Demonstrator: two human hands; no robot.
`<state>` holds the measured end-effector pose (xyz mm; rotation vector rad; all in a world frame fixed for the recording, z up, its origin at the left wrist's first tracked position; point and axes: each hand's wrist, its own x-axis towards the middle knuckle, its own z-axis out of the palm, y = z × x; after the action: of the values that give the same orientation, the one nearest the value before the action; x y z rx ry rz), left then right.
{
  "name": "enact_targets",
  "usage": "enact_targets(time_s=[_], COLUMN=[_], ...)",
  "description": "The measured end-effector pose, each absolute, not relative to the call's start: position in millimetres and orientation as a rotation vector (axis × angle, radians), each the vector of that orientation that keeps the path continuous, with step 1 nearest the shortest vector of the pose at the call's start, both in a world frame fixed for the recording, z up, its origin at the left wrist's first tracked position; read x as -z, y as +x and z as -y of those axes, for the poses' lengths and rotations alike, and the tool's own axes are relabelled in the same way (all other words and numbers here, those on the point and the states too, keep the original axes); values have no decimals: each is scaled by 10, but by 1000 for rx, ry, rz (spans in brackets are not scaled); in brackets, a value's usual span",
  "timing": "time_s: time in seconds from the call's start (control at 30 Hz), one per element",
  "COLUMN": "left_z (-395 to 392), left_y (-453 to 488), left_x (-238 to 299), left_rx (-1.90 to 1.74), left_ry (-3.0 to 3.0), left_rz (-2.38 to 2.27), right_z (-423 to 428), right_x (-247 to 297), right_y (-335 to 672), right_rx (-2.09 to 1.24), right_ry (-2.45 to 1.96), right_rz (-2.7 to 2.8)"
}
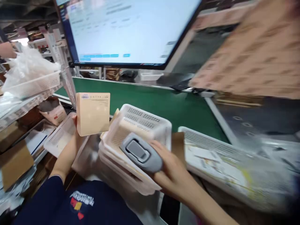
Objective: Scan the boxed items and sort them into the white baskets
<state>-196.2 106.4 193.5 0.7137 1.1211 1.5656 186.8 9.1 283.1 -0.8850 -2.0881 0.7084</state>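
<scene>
A cream cardboard box (95, 115) with a barcode at its upper left is held up by my left hand (74, 137), whose fingers are mostly hidden behind it. My right hand (167, 167) is wrapped round a grey handheld barcode scanner (142, 153), its head pointing to the left. Beneath the scanner stands a stack of white perforated plastic baskets (164, 125). The top basket has a pale item in it that I cannot make out. Box and scanner are apart, with the box to the left.
A large monitor (131, 34) hangs above the green conveyor belt (150, 97). To the right sits a white basket (201, 134) with papers and plastic packets. At left, a shelf bears a basket (37, 84) of clear plastic bags, with cartons (17, 162) below.
</scene>
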Motion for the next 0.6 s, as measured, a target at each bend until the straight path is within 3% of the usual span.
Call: enact_targets(time_s=[0.17,0.37,0.6], left_z=[-1194,-1281,-1511], left_y=[-1220,-898,-309], left_x=[-2005,-2014,-1827], left_rx=[-1191,-890,-638], left_ry=[859,1001,1932], left_rz=[-808,-988,-1195], right_z=[-99,178,420], right_x=[-3202,-3386,-3468], right_y=[1916,2371,3679], right_rx=[-578,-514,-170], right_ry=[-931,-1028,-1325], right_rz=[1909,1825,1528])
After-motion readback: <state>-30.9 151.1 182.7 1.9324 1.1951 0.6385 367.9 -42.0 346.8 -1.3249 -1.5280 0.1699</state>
